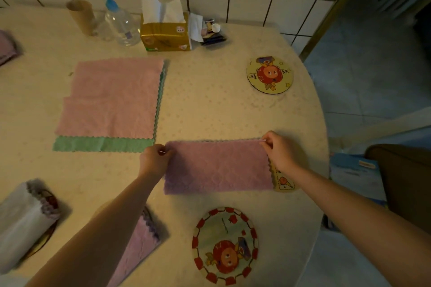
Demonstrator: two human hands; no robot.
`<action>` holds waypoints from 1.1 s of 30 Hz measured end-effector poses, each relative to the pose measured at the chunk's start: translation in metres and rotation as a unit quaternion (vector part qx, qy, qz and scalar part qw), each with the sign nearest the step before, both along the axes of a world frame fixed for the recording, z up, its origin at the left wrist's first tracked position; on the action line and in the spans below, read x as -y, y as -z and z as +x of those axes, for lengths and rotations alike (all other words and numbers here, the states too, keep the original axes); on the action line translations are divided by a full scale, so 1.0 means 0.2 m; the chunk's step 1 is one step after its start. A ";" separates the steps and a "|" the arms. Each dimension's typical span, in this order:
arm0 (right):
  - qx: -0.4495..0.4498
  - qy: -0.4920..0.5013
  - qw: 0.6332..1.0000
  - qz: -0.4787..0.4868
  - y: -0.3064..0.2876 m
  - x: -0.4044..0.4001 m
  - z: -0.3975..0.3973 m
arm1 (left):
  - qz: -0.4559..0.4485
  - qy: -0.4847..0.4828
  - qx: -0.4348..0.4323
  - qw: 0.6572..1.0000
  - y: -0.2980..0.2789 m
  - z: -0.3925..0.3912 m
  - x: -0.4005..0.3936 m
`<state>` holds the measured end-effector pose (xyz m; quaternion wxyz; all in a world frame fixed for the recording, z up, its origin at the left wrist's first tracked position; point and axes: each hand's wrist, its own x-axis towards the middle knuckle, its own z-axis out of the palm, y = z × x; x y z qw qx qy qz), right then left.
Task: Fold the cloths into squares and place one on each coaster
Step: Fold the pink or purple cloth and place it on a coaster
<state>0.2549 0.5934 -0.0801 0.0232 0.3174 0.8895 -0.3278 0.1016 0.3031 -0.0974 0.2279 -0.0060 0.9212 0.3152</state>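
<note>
At the centre of the round table (210, 100), a purple cloth (217, 168) lies folded to a long rectangle, quilted, with scalloped edges. The left hand (155, 158) pinches its far left corner and the right hand (278, 150) pinches its far right corner. Its right end covers a coaster (283, 180). Round cartoon coasters sit at 2 o'clock (270, 75) and 6 o'clock (225, 246). A pink cloth (112, 98) lies flat on a green cloth (102, 144) at 10 o'clock, with bare tabletop between. The tissue pack (165, 34) print is unreadable
</note>
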 end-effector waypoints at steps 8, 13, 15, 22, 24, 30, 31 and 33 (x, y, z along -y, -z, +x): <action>0.034 -0.051 0.996 0.061 0.04 -0.03 -0.06 | -0.063 0.026 -0.061 0.996 -0.03 -0.01 -0.04; 0.056 -0.123 0.988 0.078 0.04 -0.03 -0.07 | -0.083 0.065 -0.081 0.991 -0.02 -0.01 -0.05; 0.070 -0.136 0.985 0.080 0.03 -0.03 -0.07 | -0.102 0.090 -0.080 0.987 -0.01 -0.01 -0.05; 0.052 -0.164 0.984 0.051 0.02 -0.11 -0.07 | -0.078 0.095 -0.109 0.986 -0.07 -0.10 -0.08; 0.042 -0.156 0.986 0.042 0.02 -0.12 -0.07 | -0.040 0.087 -0.136 0.986 -0.09 -0.14 -0.10; -0.018 -0.182 0.965 0.186 -0.06 0.04 -0.05 | -0.049 0.192 -0.284 0.938 -0.10 0.02 -0.13; -0.043 -0.235 0.949 0.207 -0.05 0.09 -0.01 | -0.025 0.272 -0.290 0.917 -0.09 0.11 -0.12; -0.078 -0.359 0.901 0.230 -0.02 0.18 0.09 | -0.013 0.427 -0.256 0.867 -0.05 0.29 -0.09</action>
